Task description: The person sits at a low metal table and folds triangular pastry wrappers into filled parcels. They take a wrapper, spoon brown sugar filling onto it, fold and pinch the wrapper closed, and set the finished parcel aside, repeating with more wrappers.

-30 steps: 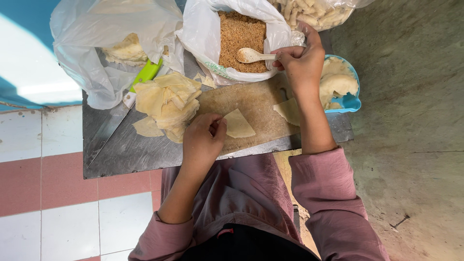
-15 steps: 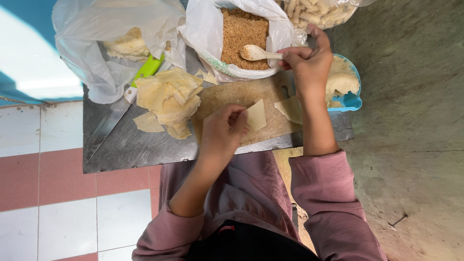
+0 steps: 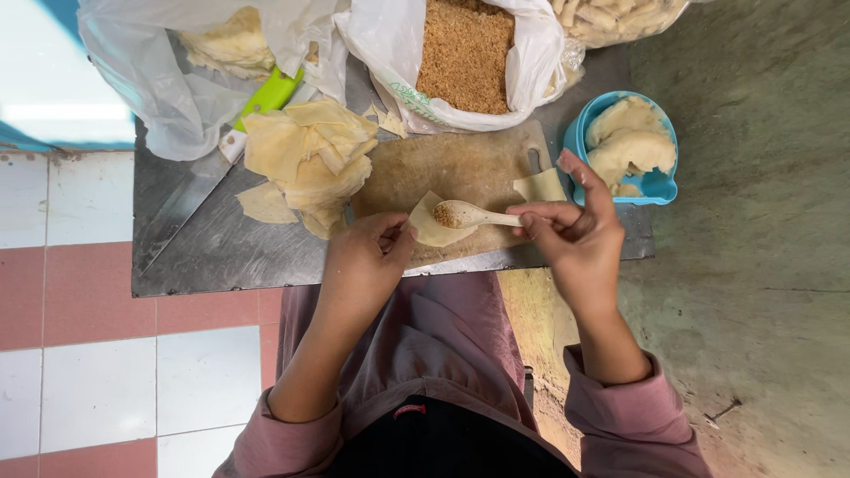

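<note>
Left hand (image 3: 363,261) pinches a thin dough sheet (image 3: 431,223) by its edge, over the wooden board (image 3: 460,168). Right hand (image 3: 575,235) grips a spoon (image 3: 474,214) handle, bowl loaded with brown filling above sheet. Sheet looks soft, floppy, tears easily: support from underneath.

Metal sheet (image 3: 212,248) on the tiled floor (image 3: 88,372), carrying: wooden board (image 3: 460,168) centre, wrapper pile (image 3: 305,155) at ten o'clock, blue bowl (image 3: 660,186) at three o'clock.
</note>
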{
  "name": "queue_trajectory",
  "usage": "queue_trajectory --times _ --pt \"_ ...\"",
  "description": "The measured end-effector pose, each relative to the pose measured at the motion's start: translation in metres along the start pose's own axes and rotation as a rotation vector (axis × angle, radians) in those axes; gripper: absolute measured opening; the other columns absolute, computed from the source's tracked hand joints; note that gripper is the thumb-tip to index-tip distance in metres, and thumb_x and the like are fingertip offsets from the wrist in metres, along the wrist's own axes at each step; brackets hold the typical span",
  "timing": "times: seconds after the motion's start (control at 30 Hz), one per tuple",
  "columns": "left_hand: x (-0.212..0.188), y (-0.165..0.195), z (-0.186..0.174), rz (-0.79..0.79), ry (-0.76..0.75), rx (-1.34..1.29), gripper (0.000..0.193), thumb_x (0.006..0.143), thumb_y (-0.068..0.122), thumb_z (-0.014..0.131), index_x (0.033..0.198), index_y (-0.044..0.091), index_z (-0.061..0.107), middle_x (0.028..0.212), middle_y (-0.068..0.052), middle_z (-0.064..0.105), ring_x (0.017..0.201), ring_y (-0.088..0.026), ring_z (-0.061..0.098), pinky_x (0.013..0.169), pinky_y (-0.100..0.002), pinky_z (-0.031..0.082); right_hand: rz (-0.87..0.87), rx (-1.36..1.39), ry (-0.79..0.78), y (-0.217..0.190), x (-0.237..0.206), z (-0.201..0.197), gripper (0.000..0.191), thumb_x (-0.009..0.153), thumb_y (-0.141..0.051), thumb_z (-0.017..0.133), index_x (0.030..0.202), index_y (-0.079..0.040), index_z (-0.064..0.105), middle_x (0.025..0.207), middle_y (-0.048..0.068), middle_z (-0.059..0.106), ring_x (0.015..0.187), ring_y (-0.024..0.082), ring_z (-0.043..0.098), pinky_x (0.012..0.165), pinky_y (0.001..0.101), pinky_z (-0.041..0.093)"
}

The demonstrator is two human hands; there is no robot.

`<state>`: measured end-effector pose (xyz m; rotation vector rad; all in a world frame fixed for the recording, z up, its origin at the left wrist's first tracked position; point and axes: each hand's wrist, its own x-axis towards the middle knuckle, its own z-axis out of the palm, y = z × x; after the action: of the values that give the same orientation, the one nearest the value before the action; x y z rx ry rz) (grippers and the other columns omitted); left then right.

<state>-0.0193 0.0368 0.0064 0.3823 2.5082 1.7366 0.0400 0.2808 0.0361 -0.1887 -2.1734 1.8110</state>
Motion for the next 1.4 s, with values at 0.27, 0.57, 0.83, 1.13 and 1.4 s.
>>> queue_trajectory --times 0.27,0.57,0.83,1.13,1.4 --pt "-0.004 -0.001 0.002 -0.019 0.011 -0.025 0.022 0.092 0.014 0.070 0.107 -0.002 0.074 0.091 -0.016 0.075 0.075 -0.021 0.076 0.069 -0.032 0.059 -0.725 -0.622 -0.138 -0.002 -0.031 0.017 0.068 0.098 0.014 0.069 0.153 0.009 0.029 0.116 0.021 0.075 0.103 0.025 0.078 0.081 0.0265 0.063" --pt "-0.007 -0.004 0.004 0.018 0.015 -0.025 0.024 0.092 0.011 0.069 0.112 -0.002 0.072 0.093 -0.015 0.073 0.075 -0.021 0.075 0.068 -0.032 0.059 -1.218 -0.895 -0.389 -0.011 -0.035 0.004 0.051 0.102 0.001 0.060 0.146 0.006 0.034 0.119 0.031 0.068 0.096 0.035 0.073 0.081 0.0427 0.062" --pt "-0.010 -0.002 0.005 0.043 -0.006 -0.103 0.021 0.097 0.008 0.062 0.113 0.000 0.072 0.092 -0.012 0.069 0.074 -0.018 0.077 0.067 -0.030 0.060 -0.660 -0.393 0.117 0.014 -0.028 0.006 0.064 0.102 0.016 0.065 0.157 0.001 0.035 0.116 0.021 0.065 0.096 0.022 0.074 0.083 0.0325 0.062" --pt "-0.004 0.009 0.019 0.143 0.059 0.163 0.014 0.090 0.016 0.074 0.101 0.007 0.073 0.092 -0.010 0.067 0.077 -0.027 0.070 0.066 -0.039 0.054 -0.431 -0.069 0.334 0.026 0.067 -0.002 0.056 0.110 0.015 0.060 0.158 -0.002 0.037 0.106 0.011 0.065 0.093 0.012 0.070 0.090 0.0328 0.068" --pt "-0.004 0.007 0.018 0.176 0.065 0.238 0.010 0.091 0.017 0.074 0.097 0.010 0.071 0.095 -0.006 0.066 0.079 -0.028 0.069 0.067 -0.041 0.053 -0.449 -0.861 0.111 -0.010 0.038 0.039 0.071 0.098 0.002 0.070 0.160 -0.008 0.036 0.098 0.010 0.069 0.094 0.028 0.067 0.089 0.0373 0.053"
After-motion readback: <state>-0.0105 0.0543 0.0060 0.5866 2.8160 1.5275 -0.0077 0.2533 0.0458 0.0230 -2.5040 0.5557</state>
